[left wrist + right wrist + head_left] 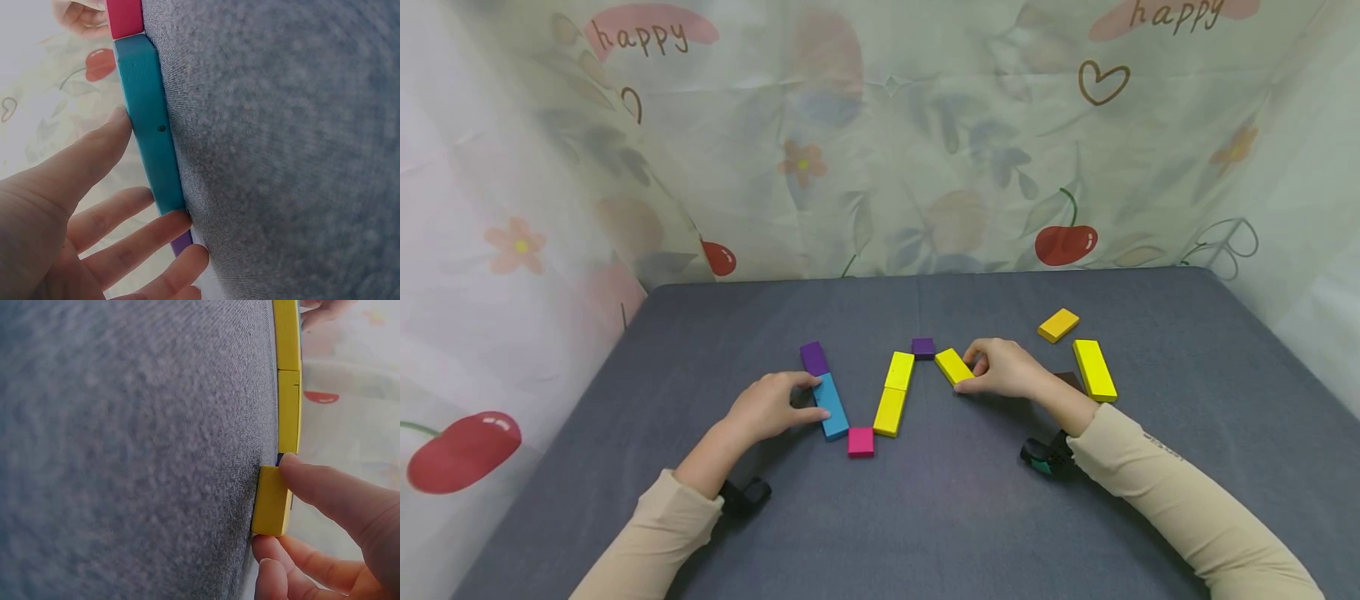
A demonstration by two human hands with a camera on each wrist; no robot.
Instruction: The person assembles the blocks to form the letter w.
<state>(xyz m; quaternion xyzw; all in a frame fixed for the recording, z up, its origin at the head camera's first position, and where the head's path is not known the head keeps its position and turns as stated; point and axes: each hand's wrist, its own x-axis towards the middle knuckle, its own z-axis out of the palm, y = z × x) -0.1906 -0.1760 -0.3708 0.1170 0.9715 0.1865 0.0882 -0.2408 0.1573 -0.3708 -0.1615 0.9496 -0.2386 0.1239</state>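
Yellow block (purple block beside)

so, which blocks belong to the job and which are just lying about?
Job, apparently:
blue block, touched by left hand
yellow block, pinched by right hand
pink block
two purple blocks
two yellow blocks end to end

Lying about:
orange-yellow block
far-right yellow block
half-hidden dark block

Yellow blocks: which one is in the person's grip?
The yellow block pinched by the right hand, beside the purple block closest to that hand; neither hand touches the other yellow blocks.
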